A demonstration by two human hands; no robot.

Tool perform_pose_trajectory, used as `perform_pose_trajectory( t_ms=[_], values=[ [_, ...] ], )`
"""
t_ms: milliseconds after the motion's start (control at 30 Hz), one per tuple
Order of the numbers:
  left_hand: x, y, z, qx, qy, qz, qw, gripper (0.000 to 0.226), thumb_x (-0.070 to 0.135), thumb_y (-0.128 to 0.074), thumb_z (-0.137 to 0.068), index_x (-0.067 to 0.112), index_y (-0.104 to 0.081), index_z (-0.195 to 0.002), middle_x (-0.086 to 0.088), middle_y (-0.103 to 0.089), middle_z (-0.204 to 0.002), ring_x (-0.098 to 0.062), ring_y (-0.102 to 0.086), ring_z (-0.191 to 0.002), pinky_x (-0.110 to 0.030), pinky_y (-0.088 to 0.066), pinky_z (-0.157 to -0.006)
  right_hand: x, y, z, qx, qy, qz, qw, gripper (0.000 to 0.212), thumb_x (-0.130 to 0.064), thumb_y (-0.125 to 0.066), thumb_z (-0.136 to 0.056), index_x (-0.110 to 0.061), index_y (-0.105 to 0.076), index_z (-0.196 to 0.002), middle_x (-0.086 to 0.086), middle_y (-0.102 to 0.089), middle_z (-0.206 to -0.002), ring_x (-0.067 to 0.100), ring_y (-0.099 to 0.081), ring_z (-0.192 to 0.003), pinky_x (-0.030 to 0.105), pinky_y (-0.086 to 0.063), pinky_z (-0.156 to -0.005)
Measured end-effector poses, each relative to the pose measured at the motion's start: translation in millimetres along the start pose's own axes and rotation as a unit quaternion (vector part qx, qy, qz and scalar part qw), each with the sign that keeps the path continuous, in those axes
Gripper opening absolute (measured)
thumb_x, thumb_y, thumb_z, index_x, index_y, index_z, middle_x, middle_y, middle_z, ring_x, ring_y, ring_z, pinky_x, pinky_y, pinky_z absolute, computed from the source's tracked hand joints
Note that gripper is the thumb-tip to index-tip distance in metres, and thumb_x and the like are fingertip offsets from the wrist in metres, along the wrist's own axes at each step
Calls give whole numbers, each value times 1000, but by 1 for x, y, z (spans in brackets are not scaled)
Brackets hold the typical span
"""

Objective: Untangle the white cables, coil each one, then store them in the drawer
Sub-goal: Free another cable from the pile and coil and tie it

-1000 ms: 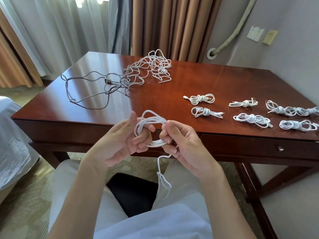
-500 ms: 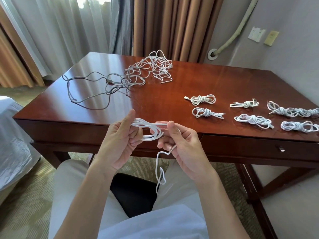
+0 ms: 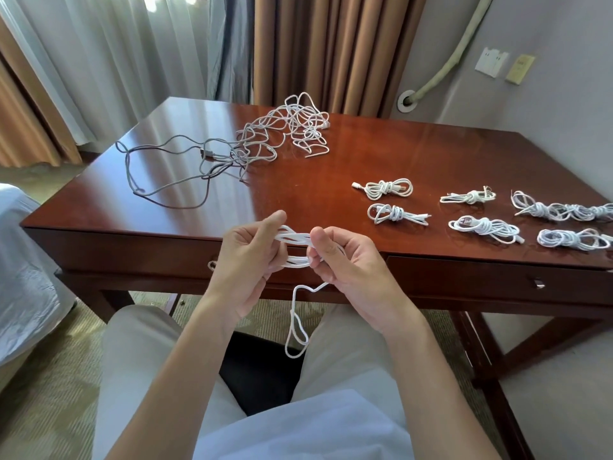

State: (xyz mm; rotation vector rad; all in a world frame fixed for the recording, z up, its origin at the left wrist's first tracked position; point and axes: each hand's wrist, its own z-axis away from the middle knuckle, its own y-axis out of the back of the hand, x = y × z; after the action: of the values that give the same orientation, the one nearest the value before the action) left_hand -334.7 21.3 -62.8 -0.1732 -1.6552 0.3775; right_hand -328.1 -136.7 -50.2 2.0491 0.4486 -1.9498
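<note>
Coiling step in hand: left hand and right hand, each grip clamped on one end of a flattened white cable coil, loose tail dangling below. Next, likely: wrapping tail round the middle.

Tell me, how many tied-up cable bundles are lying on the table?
6, maybe 7. Two bundles left. Two in the middle. Two right, where the far one looks like two joined and runs off the edge.
</note>
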Motion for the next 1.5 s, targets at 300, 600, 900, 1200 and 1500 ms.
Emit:
perform_pose_trajectory(
  t_ms=[300,600,900,1200,1500],
  values=[
    [0,-17,-6,0,23,-29,999,55,3,-54,-94,12,-38,-43,3,-26,-41,-15,-20,-47,-28,-23,-53,-7,7,1,38,19,31,999,29,-27,-68,-92,-16,-65,-66,1,-59,-64,11,-44,-57,22,-39,-58],
    [-7,-31,-10,13,-58,-96,994,36,5,-52,-73,5,-21,-55,-6,-13,-61,-17,-18,-55,-36,-17,-54,-6,17,2,91,24,80,992,27,-14,-69,-90,-13,-66,-63,9,-66,-67,16,-47,-54,28,-40,-57],
    [5,-24,-5,-141,-150,-303,931,40,2,-57,-94,-6,-51,-55,-1,-38,-48,-8,-34,-48,-26,-25,-46,-42,22,0,-148,-122,323,927,21,-27,-71,-84,-12,-72,-99,3,-71,-74,8,-64,-67,31,-50,-66],
    [-6,-34,-3,-112,-171,-260,944,39,-3,-62,-92,8,-53,-55,10,-45,-48,-2,-38,-50,-14,-31,-52,-28,14,-5,-22,-103,370,923,20,-35,-78,-80,-16,-73,-83,-5,-60,-65,5,-46,-52,18,-41,-49],
    [-6,-27,-1,-99,-221,-523,817,28,31,-42,-83,16,-52,-61,2,-49,-52,-17,-47,-51,-37,-42,-50,-25,8,0,-52,-96,433,895,21,-32,-75,-83,-23,-63,-68,-10,-56,-54,4,-50,-51,10,-33,-42]
  ],
)
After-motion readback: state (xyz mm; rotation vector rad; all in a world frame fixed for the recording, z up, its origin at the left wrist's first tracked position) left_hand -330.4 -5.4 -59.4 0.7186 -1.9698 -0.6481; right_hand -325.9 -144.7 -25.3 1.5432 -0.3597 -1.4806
